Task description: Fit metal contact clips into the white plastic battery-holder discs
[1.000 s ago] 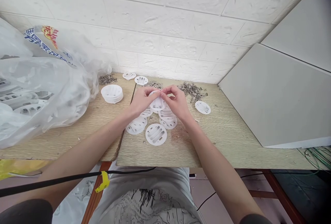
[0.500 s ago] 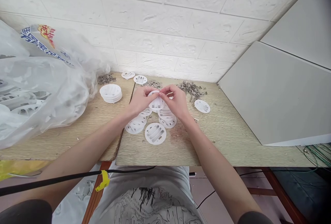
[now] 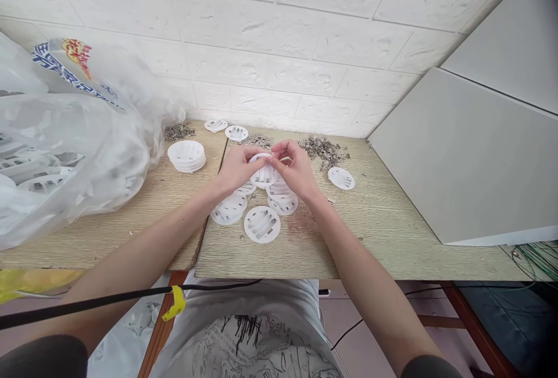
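Note:
Between my hands is a round white plastic battery holder point(image 3: 264, 177), tilted up, with grooves and small metal contacts. My left hand point(image 3: 238, 168) is closed on its left side, thumb across the upper face. My right hand point(image 3: 297, 172) pinches at its upper right edge; any small part between those fingertips is hidden. Below lie more white discs of the same kind: a single disc point(image 3: 262, 225) nearest me, overlapping discs point(image 3: 228, 210) at left and a partly covered disc point(image 3: 283, 204) at right. Behind my hands are small metal pieces point(image 3: 322, 150) in a loose heap.
A stack of white discs point(image 3: 186, 157) stands left, beside a large clear plastic bag point(image 3: 108, 157) filled with white parts. Another disc point(image 3: 341, 178) lies at right. Smaller metal heaps point(image 3: 179, 132) sit near the wall. A grey panel point(image 3: 471, 163) borders the right side.
My right fingers have shifted slightly at the holder's upper edge, the index finger lifting a little. My left hand and the holder stay in nearly the same place.

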The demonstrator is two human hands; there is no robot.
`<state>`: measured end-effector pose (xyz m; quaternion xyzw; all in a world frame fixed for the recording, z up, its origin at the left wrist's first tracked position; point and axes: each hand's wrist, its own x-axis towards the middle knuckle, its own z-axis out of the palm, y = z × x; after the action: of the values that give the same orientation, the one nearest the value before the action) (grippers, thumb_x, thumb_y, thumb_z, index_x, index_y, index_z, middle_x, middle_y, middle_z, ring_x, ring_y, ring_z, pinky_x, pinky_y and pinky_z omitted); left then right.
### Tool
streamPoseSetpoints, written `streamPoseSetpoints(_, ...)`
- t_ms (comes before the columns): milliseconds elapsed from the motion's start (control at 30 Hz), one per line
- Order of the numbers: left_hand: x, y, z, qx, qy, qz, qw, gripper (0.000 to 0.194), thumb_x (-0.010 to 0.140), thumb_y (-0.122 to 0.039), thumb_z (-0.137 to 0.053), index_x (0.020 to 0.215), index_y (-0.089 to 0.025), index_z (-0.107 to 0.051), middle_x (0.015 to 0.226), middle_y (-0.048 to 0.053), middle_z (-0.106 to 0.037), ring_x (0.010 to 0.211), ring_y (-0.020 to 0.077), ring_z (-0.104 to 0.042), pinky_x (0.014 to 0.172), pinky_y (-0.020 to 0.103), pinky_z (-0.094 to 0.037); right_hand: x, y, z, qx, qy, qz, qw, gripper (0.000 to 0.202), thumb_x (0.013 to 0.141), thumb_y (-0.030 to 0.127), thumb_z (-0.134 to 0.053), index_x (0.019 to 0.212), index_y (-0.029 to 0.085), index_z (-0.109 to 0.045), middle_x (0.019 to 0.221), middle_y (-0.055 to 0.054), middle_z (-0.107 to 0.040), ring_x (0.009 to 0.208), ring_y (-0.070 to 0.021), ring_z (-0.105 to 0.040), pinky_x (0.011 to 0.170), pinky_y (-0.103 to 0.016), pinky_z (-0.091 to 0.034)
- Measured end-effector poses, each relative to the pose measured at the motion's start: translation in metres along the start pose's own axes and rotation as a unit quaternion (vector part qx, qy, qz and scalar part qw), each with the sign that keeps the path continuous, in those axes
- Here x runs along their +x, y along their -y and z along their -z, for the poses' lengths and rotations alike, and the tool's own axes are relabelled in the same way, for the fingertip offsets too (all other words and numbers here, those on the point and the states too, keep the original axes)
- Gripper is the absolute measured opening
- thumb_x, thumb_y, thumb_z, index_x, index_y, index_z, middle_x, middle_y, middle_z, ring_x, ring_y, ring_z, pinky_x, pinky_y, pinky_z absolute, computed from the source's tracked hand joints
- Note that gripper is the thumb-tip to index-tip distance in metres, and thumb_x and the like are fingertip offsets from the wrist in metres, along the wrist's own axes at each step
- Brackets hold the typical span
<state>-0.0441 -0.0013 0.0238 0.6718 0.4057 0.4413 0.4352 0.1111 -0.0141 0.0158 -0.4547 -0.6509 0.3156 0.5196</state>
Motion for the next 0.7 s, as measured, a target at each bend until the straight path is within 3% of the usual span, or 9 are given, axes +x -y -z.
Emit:
streamPoseSetpoints(167, 0.0003, 0.0009, 0.0007, 0.009, 0.014, -0.006, 1.0, 0.022, 0.076, -0.037, -0.066, 0.086, -0.02, -0.077, 0.096, 0.006, -0.076, 0.09, 0.024, -0.066, 0.078, 0.032, -0.048, 0.0001, 0.0001, 0.0001, -0.006, 0.003, 0.002, 1.0, 0.019, 0.077, 0.033, -0.069, 0.084, 0.022, -0.056, 0.078, 0.001, -0.059, 0.074, -0.0142, -0.055, 0.066, -0.029, -0.045)
streamPoseSetpoints(433, 0.0003, -0.0001, 0.0, 0.025, 0.01, -0.01, 1.0, 0.025, 0.077, -0.038, -0.065, 0.087, -0.018, -0.077, 0.091, 0.006, -0.075, 0.082, 0.0198, -0.064, 0.073, 0.029, -0.048, 0.0004, 0.0016, 0.0003, 0.001, -0.001, -0.001, 1.0, 0.023, 0.075, 0.039, -0.071, 0.081, 0.022, -0.057, 0.079, 0.0, -0.061, 0.075, -0.0149, -0.056, 0.065, -0.029, -0.045)
streamPoseSetpoints(700, -0.0014, -0.0088, -0.0027, -0.086, -0.031, 0.079, 0.993, 0.022, 0.072, -0.033, -0.069, 0.083, -0.015, -0.073, 0.08, 0.004, -0.072, 0.071, 0.0145, -0.06, 0.065, 0.025, -0.046, 0.0007, -0.0002, 0.0007, 0.117, -0.025, -0.06, 0.991, 0.028, 0.069, 0.041, -0.077, 0.084, 0.021, -0.065, 0.078, -0.001, -0.064, 0.075, -0.0149, -0.058, 0.07, -0.031, -0.049)
